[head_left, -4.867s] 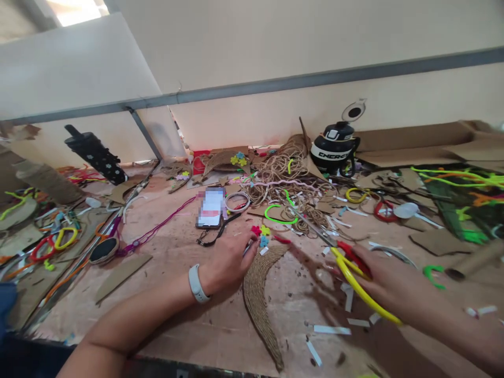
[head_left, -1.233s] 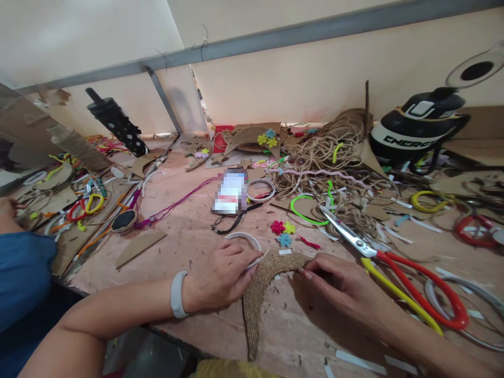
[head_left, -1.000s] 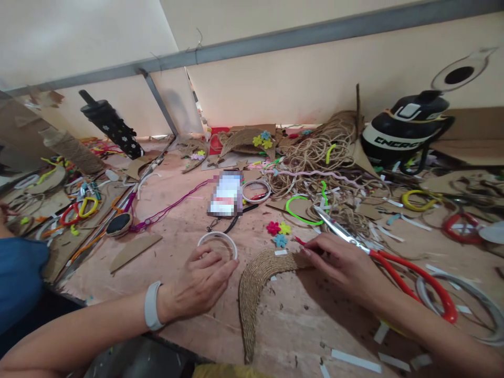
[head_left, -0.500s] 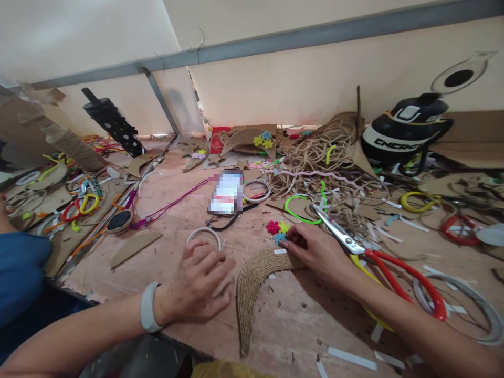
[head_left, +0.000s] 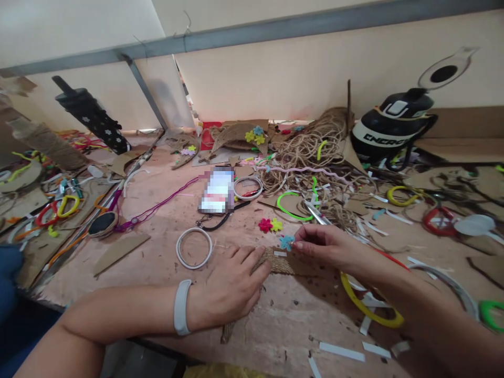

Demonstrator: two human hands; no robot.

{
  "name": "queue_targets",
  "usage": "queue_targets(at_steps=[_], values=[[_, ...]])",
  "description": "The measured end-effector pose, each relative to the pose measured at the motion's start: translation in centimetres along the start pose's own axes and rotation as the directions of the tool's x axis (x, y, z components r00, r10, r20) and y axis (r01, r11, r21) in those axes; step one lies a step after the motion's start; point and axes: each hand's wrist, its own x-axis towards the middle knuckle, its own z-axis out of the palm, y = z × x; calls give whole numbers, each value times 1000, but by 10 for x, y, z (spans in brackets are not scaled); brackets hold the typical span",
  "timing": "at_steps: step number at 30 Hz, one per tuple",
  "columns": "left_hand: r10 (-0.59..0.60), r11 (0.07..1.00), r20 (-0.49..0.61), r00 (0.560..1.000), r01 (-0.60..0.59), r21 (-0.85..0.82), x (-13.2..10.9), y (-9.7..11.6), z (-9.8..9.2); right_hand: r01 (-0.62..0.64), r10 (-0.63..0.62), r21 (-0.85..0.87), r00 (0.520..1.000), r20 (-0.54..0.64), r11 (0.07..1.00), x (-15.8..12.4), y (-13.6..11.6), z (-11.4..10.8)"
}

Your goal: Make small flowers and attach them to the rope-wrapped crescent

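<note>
My right hand [head_left: 325, 245] pinches a small blue flower [head_left: 286, 242] between thumb and fingertips, just above the curved jute-covered piece [head_left: 290, 264]. A short white strip [head_left: 280, 254] lies on that piece, close to the flower. Palm down, my left hand [head_left: 232, 286] rests over the left part of the jute piece with its fingers stretched out, hiding much of the curve. Beyond the hands, a red flower [head_left: 265, 225] and a yellow flower [head_left: 276, 224] lie side by side on the table.
A white tape ring [head_left: 179, 249] lies beyond my left hand. Scissors [head_left: 318, 214] are partly covered by my right arm. Behind are a phone [head_left: 216, 190], tangled jute cord [head_left: 303, 142] and a black-and-white bottle [head_left: 388, 131]. Another person's blue clothing [head_left: 8, 273] shows at left.
My left hand has moved right, from beside the tape ring onto the jute piece, and its fingers have straightened. The blue flower now sits apart from the red and yellow ones, in my right fingertips.
</note>
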Motion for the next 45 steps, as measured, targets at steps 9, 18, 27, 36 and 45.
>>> queue_targets(at_steps=[9, 18, 27, 36, 45], values=[[-113, 984, -40, 993, 106, -140, 11, -1, 0, 11, -272, -696, 925, -266, 718, -15, 7, 14], [-182, 908, -110, 977, 124, -400, 15, -10, -1, 146, -335, -752, 936, -104, 643, -21, 0, 28], [-255, 673, -20, 967, 163, -721, 32, -15, -9, 109, -192, -433, 970, -151, 895, -29, -9, 29], [-134, 527, 76, 988, 136, -839, 37, -13, -11, 160, -168, -121, 984, -59, 980, -36, -21, 28], [-181, 587, 45, 982, 145, -797, 38, -3, -6, 128, -135, 179, 990, 30, 975, -33, -11, 44]])
